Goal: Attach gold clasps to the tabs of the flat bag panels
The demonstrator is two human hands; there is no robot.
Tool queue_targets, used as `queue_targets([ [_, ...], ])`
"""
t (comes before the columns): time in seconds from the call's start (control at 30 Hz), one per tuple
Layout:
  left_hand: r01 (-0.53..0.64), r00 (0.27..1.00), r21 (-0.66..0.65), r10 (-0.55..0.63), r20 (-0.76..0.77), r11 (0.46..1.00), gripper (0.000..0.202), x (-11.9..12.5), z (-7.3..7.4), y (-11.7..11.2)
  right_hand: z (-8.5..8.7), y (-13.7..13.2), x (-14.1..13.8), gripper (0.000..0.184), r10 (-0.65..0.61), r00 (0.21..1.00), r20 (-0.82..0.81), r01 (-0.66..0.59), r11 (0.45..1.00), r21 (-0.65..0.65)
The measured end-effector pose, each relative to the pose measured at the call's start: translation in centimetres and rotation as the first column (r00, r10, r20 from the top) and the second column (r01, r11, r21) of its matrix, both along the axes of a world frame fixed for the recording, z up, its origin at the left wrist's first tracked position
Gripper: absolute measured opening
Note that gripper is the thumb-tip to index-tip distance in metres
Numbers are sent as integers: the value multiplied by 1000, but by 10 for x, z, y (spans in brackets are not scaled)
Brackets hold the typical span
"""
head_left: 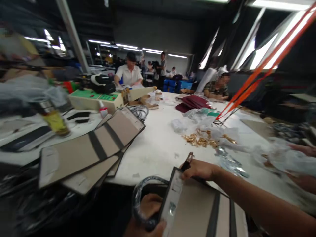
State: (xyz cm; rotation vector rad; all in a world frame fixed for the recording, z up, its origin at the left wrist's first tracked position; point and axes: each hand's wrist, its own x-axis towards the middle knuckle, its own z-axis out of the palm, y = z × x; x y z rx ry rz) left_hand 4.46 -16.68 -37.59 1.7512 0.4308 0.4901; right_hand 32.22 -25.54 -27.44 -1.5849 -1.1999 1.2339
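A beige bag panel [195,207] with dark stripes and a dark edge is tilted up at the table's front edge. My left hand [149,210] grips its near end, fingers closed. A plastic-wrapped loop handle [138,197] arches around that hand from the panel. My right hand [197,169] is closed at the panel's far corner, touching its pale end strip. From its fingers juts a small dark piece with a shiny coppery end [189,157]; its kind is unclear. A small silvery plate [172,208] shows on the strip.
Similar panels [74,158] lie stacked at left, near a green-topped machine [96,98] and a jar of yellow liquid [55,121]. Gold hardware [201,140], plastic-wrapped silvery pieces [230,161] and maroon pieces [192,102] lie ahead. Orange straps [264,70] hang at right. Co-workers sit around the table.
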Motion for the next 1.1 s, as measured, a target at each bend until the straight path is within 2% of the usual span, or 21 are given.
queue_targets([
  [0.03,-26,999,-27,25,-48,999,17,0,-8,-3,-13,6,6,20,74,995,-69,-77,996,-42],
  [0.1,-82,993,-233,59,-104,969,29,6,-21,-8,-32,17,18,25,107,981,-161,-124,987,-100],
  [0.17,-125,990,-486,74,-123,865,42,19,-30,-9,-45,26,28,31,97,980,-175,-126,979,-162],
  [0.23,-169,985,-655,111,-129,737,50,32,-37,-8,-55,33,37,32,68,995,-77,-83,971,-224],
  [0.3,-214,977,-733,150,-152,646,51,43,-43,-5,-64,39,45,32,49,998,41,-36,963,-266],
  [0.37,-223,975,-768,146,-170,600,52,50,-47,-3,-72,43,52,31,49,994,101,-17,955,-295],
  [0.53,-220,976,-804,125,-181,552,55,57,-46,-1,-77,50,65,27,68,972,225,7,949,-314],
  [0.73,-268,962,-788,196,-189,554,46,62,-45,-5,-72,45,69,42,97,932,350,34,936,-351],
  [0.9,-296,954,-798,208,-218,524,45,61,-51,-5,-77,35,62,40,69,858,508,55,973,-225],
  [1.0,-276,960,-828,177,-216,488,47,63,-47,-4,-81,29,59,43,43,808,588,93,976,-198],
  [1.1,-252,967,-836,150,-204,487,48,67,-40,-3,-83,25,61,43,24,798,603,120,973,-197],
])
